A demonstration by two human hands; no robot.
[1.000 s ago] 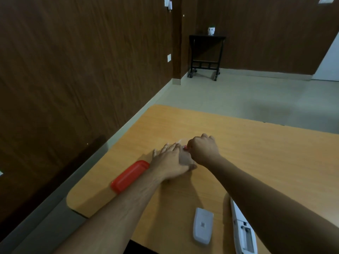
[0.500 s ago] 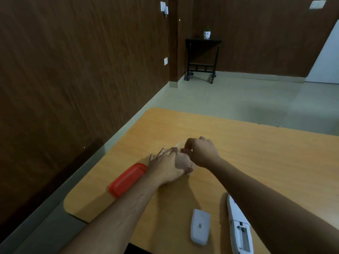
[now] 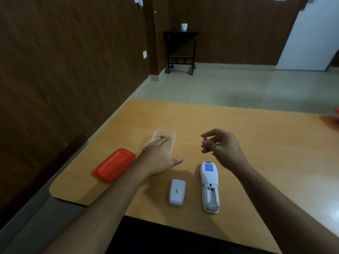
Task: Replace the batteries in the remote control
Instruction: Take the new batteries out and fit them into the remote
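Note:
The white remote control [image 3: 209,186] lies face down near the table's front edge, its battery bay uncovered. Its white battery cover [image 3: 177,191] lies just to the left of it. My right hand [image 3: 221,144] hovers above the far end of the remote, pinching a small battery [image 3: 205,146] upright between thumb and fingers. My left hand [image 3: 159,157] rests flat with fingers spread over the near side of a clear plastic container [image 3: 163,136]; something small and reddish shows inside it.
A red container lid [image 3: 114,165] lies left of my left forearm on the orange wooden table [image 3: 256,143]. A wood-panelled wall runs along the left. A black side table [image 3: 180,50] stands far back on the floor.
My right hand has lifted away from the container to the right, now holding a battery. My left hand has slid back, uncovering the clear container. The view has tilted down and right.

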